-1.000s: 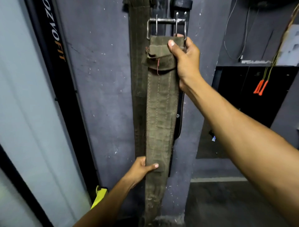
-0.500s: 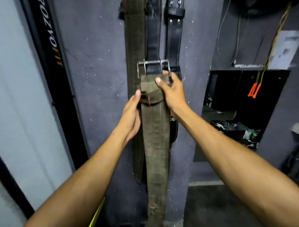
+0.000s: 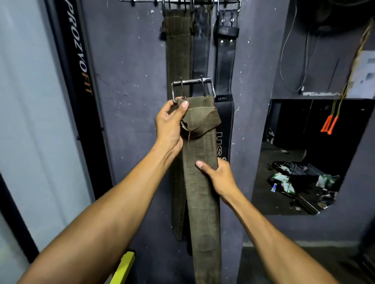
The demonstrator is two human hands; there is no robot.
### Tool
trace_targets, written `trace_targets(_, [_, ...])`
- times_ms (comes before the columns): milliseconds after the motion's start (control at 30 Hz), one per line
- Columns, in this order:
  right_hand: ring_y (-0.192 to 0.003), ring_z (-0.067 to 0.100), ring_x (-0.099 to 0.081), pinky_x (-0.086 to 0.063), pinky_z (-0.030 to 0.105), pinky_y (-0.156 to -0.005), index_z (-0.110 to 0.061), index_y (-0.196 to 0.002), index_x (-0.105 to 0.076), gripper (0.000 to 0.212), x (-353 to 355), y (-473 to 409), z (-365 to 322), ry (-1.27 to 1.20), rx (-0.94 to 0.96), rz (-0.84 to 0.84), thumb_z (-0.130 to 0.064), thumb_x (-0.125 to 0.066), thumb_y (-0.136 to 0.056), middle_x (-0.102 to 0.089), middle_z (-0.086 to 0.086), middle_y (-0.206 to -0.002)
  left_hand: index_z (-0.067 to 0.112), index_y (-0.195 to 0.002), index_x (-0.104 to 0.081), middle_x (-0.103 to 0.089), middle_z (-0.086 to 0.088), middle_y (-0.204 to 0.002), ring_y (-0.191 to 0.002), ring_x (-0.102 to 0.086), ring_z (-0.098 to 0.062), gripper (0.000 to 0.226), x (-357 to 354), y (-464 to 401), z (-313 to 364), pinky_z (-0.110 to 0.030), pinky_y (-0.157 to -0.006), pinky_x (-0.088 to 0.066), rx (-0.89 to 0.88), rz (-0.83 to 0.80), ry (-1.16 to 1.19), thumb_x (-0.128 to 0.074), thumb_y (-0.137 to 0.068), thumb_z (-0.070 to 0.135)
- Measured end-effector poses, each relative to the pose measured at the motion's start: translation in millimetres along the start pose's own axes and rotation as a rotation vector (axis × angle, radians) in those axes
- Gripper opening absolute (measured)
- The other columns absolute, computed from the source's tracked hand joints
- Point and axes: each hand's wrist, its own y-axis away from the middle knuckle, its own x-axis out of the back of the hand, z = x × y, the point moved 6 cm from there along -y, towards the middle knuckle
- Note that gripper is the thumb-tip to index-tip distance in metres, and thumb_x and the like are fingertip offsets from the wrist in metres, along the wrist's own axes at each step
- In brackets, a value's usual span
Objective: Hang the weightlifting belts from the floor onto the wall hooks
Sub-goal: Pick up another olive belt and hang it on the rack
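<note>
Both hands [image 3: 169, 126] grip belt [image 3: 203, 182], below hooks [image 3: 182, 3]

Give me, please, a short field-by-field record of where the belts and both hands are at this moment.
held belt: olive canvas belt, hanging upright in front of the wall, not yet on a hook
buckle: metal buckle at its top end, well below the rack
left hand: left hand grips the belt just under the buckle
right hand: right hand grips the strap lower down
hook rack: hook rack at the top of the wall
already hung: olive belt, black belt
</note>
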Motion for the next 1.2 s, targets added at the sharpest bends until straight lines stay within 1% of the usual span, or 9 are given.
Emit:
trace_targets(167, [-0.111,0.024,-0.074,-0.062,0.03,-0.09,-0.001,-0.121,-0.072,0.032,4,37,55,0.032,-0.246,-0.224,-0.001,-0.077,-0.089,-0.077,0.015,-0.12,0.003,-0.114,-0.056,-0.062,-0.022,-0.11,-0.1,-0.06,-0.03,0.018,-14,-8,28,-0.056,-0.108,-0.045,-0.063,-0.026,0.017,-0.059,-0.098,-0.004])
trace_targets(267, [-0.112,0.027,-0.074,-0.061,0.033,-0.092,0.001,-0.118,-0.073,0.029,17,66,107,0.023,-0.37,-0.177,-0.001,-0.076,-0.089,-0.077,0.018,-0.119,0.003,-0.112,-0.057,-0.057,-0.026,-0.117,-0.108,-0.055,-0.035,0.015,-24,-18,56,-0.062,-0.113,-0.042,-0.11,-0.06,0.039,-0.059,-0.099,-0.003])
trace_targets(400, [-0.105,0.019,-0.077,-0.061,0.032,-0.093,-0.009,-0.114,-0.074,0.029,12,87,152,0.088,-0.458,-0.215,-0.002,-0.08,-0.086,-0.079,0.012,-0.115,0.002,-0.111,-0.058,-0.062,-0.026,-0.113,-0.098,-0.063,-0.032,0.012,-36,-22,77,-0.059,-0.105,-0.048,-0.145,-0.099,0.006,-0.06,-0.099,-0.001])
trace_targets(533, [-0.111,0.023,-0.075,-0.06,0.038,-0.099,-0.003,-0.123,-0.072,0.039,-1,81,165,0.062,-0.463,-0.227,-0.003,-0.082,-0.085,-0.079,0.008,-0.117,0.003,-0.109,-0.058,-0.066,-0.023,-0.107,-0.098,-0.064,-0.033,0.012,-33,-22,78,-0.059,-0.102,-0.05,-0.129,-0.13,-0.034,-0.062,-0.098,0.0])
trace_targets(667, [-0.114,0.028,-0.074,-0.061,0.031,-0.092,-0.018,-0.107,-0.081,0.027,-16,45,117,-0.033,-0.338,-0.23,-0.015,-0.087,-0.082,-0.08,0.005,-0.115,0.006,-0.103,-0.061,-0.07,-0.017,-0.099,-0.087,-0.068,-0.026,0.009,-16,-20,62,-0.053,-0.1,-0.053,-0.087,-0.111,-0.077,-0.063,-0.097,0.0])
trace_targets(833, [-0.105,0.022,-0.076,-0.061,0.032,-0.088,-0.023,-0.108,-0.081,0.031,-39,-15,8,-0.165,-0.095,-0.229,-0.037,-0.083,-0.08,-0.08,0.007,-0.114,0.007,-0.107,-0.061,-0.064,-0.023,-0.11,-0.107,-0.057,-0.033,0.014,11,-14,26,-0.063,-0.115,-0.039,-0.01,-0.073,-0.067,-0.063,-0.097,-0.002])
trace_targets(933, [-0.107,0.015,-0.074,-0.059,0.03,-0.091,-0.026,-0.109,-0.079,0.021,-45,-43,-43,-0.211,0.058,-0.173,-0.034,-0.075,-0.09,-0.08,0.002,-0.112,0.005,-0.115,-0.06,-0.063,-0.028,-0.115,-0.109,-0.058,-0.036,0.02,24,-12,12,-0.066,-0.113,-0.039,0.007,-0.065,-0.099,-0.065,-0.096,-0.001])
trace_targets(1067, [-0.112,0.013,-0.073,-0.055,0.02,-0.09,-0.018,-0.126,-0.066,0.033,-41,-67,-80,-0.075,0.241,-0.036,-0.031,-0.072,-0.096,-0.078,-0.001,-0.119,0.004,-0.117,-0.062,-0.068,-0.029,-0.112,-0.105,-0.063,-0.038,0.023,34,-13,6,-0.067,-0.109,-0.044,0.029,-0.069,-0.108,-0.068,-0.095,0.002])
trace_targets(1200, [-0.105,0.013,-0.076,-0.059,0.027,-0.088,-0.016,-0.119,-0.065,0.025,-42,-82,-89,0.078,0.321,0.062,-0.027,-0.071,-0.097,-0.079,0.0,-0.111,0.005,-0.119,-0.062,-0.07,-0.03,-0.114,-0.107,-0.066,-0.036,0.024,38,-13,5,-0.063,-0.111,-0.044,0.017,-0.072,-0.153,-0.068,-0.095,0.002])
